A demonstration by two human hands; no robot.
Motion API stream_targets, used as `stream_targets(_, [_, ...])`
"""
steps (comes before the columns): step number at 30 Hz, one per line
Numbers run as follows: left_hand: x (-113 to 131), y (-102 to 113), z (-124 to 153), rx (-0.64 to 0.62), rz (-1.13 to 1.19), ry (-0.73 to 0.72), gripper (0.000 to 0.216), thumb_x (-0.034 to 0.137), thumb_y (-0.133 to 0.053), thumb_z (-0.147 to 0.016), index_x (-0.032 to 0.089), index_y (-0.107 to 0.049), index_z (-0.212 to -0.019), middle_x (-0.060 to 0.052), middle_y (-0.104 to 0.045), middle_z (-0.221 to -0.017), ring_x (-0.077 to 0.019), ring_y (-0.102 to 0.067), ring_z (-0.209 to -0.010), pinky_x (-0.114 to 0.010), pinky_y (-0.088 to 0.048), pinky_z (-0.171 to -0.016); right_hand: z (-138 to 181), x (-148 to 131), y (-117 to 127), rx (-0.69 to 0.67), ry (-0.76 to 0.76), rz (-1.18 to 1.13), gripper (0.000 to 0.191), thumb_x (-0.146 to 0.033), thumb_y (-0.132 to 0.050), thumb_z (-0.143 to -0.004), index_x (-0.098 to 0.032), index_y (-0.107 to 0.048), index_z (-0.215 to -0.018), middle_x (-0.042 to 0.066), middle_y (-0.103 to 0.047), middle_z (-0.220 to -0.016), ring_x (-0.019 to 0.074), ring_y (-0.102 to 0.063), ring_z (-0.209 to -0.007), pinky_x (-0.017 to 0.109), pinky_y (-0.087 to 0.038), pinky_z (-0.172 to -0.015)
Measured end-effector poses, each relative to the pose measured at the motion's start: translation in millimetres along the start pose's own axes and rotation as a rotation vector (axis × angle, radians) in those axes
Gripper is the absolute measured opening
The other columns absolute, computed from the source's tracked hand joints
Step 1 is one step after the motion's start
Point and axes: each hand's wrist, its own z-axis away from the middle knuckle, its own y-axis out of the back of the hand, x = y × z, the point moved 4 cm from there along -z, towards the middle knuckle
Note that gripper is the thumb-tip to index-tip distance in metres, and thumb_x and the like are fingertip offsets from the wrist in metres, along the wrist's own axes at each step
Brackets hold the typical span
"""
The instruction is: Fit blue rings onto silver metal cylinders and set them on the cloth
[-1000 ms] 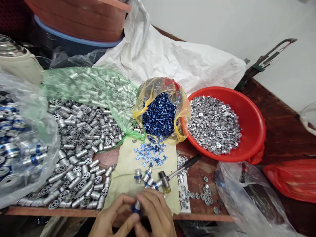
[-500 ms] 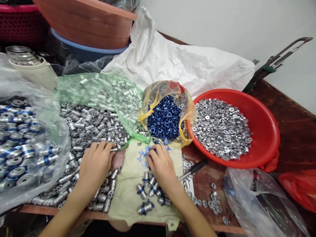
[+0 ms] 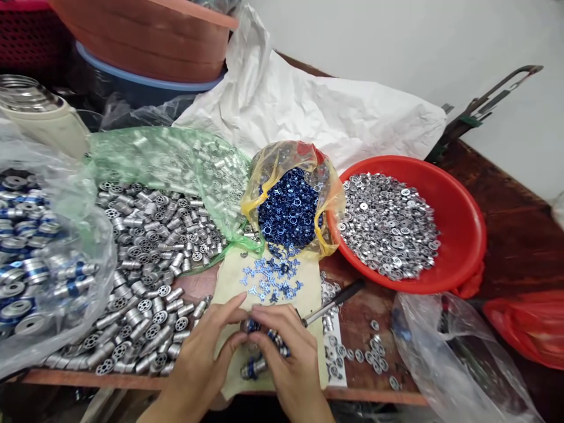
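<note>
The left hand point(image 3: 198, 352) comes over the cloth's point(image 3: 311, 276) left edge, index finger raised, thumb pointing right. Its grip is parted; I cannot tell whether the thumb touches the single silver-and-blue part point(image 3: 252, 325) above the cloth's near half. The right hand point(image 3: 293, 352), curled over the cloth's near right side, has its grip pinching that part between thumb and forefinger. Left of the cloth: one clear bag point(image 3: 99, 235), then silver cylinders point(image 3: 136, 222), too many to count, with one green bag point(image 3: 145, 155). On the cloth: dozens of blue star pieces point(image 3: 274, 276). At its far edge: one yellow bag point(image 3: 252, 202). Right of it: roughly ten loose discs point(image 3: 376, 355) and one red basin point(image 3: 460, 235).
</note>
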Motion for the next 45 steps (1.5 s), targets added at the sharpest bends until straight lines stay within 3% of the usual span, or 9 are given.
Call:
stream_targets(9, [6.5,-20.0,15.0,-0.072,0.034,-0.223,0.049,0.005,-0.049,-0.097,0.02,-0.052,-0.144,-0.01,-0.074,-0.116,-0.0234,-0.066,-0.107,-0.036,-0.053,-0.096,23.4,24.0,-0.9,0.008,-0.177,0.098,0.018,-0.024,-0.073,-0.087,-0.028,-0.071,-0.104,-0.002,-0.07,-0.085,0.0177,-0.067,-0.075,0.025,-0.054,-0.068])
stream_targets(13, [0.2,-15.8,9.6,-0.061,0.187,0.026,0.034,0.01,-0.052,-0.098,0.026,-0.062,-0.126,-0.006,-0.074,-0.107,-0.0209,-0.069,-0.102,-0.03,-0.056,-0.087,15.7,41.9,70.4,0.216,-0.161,0.517,0.027,-0.039,-0.059,-0.094,-0.026,-0.068,-0.116,0.008,-0.072,-0.111,0.0243,-0.067,-0.096,0.035,-0.055,-0.085])
stream_targets(15, [-6.1,-10.9,10.8,-0.048,0.209,0.136,0.032,0.017,-0.056,-0.098,0.03,-0.062,-0.127,-0.004,-0.074,-0.111,-0.0204,-0.07,-0.104,-0.028,-0.056,-0.087,15.6,53.8,120.2,0.356,-0.218,0.65,0.025,-0.037,-0.052,-0.097,-0.02,-0.068,-0.107,0.013,-0.069,-0.105,0.0292,-0.063,-0.099,0.045,-0.049,-0.092])
stream_targets(18, [-17.7,-7.7,18.3,-0.016,0.225,0.277,0.034,0.026,-0.059,-0.097,0.034,-0.064,-0.13,-0.002,-0.074,-0.122,-0.0208,-0.07,-0.113,-0.025,-0.057,-0.092,29.0,68.6,161.4,0.35,-0.284,0.752,0.019,-0.034,-0.055,-0.093,-0.021,-0.069,-0.092,0.011,-0.068,-0.093,0.0297,-0.063,-0.09,0.045,-0.049,-0.085])
stream_targets(22, [-25.0,-11.0,23.8,0.039,0.316,0.439,0.034,0.032,-0.063,-0.094,0.034,-0.068,-0.127,-0.001,-0.077,-0.119,-0.0204,-0.075,-0.105,-0.025,-0.059,-0.089,57.5,82.3,146.7,0.189,-0.309,0.745,0.017,-0.033,-0.058,-0.091,-0.023,-0.069,-0.099,0.007,-0.071,-0.096,0.0247,-0.068,-0.089,0.036,-0.054,-0.08])
stream_targets(27, [-14.0,-10.7,13.2,0.051,0.449,0.459,0.018,0.034,-0.067,-0.091,0.031,-0.078,-0.104,-0.002,-0.08,-0.104,-0.0218,-0.076,-0.099,-0.027,-0.061,-0.087,69.5,90.0,138.1,0.198,-0.348,0.797,0.024,-0.033,-0.045,-0.097,-0.022,-0.065,-0.107,0.01,-0.069,-0.106,0.0254,-0.067,-0.1,0.038,-0.052,-0.088])
stream_targets(33, [-10.5,-7.9,14.2,0.086,0.478,0.502,0.018,0.037,-0.07,-0.089,0.026,-0.078,-0.1,-0.003,-0.081,-0.095,-0.0217,-0.078,-0.091,-0.027,-0.064,-0.081,90.3,88.1,168.7,0.275,-0.497,0.958,0.034,-0.044,-0.043,-0.096,-0.023,-0.066,-0.111,0.015,-0.067,-0.113,0.0348,-0.064,-0.109,0.05,-0.049,-0.092])
stream_targets(38, [-9.4,-3.5,13.5,0.121,0.471,0.475,0.015,0.037,-0.07,-0.089,0.029,-0.077,-0.099,0.0,-0.081,-0.092,-0.0174,-0.079,-0.087,-0.019,-0.062,-0.08,124.3,101.7,204.0,0.383,-0.748,1.084,0.059,-0.059,-0.036,-0.093,-0.016,-0.07,-0.115,0.022,-0.067,-0.096,0.042,-0.069,-0.085,0.059,-0.051,-0.075])
stream_targets(45, [-7.6,-9.5,16.0,0.041,0.491,0.479,0.016,0.036,-0.068,-0.091,0.03,-0.075,-0.104,0.0,-0.08,-0.099,-0.0176,-0.078,-0.095,-0.02,-0.061,-0.085,97.3,124.4,192.3,0.3,-0.576,0.898,0.047,-0.044,-0.035,-0.096,-0.018,-0.069,-0.116,0.013,-0.072,-0.104,0.0288,-0.07,-0.099,0.044,-0.056,-0.086])
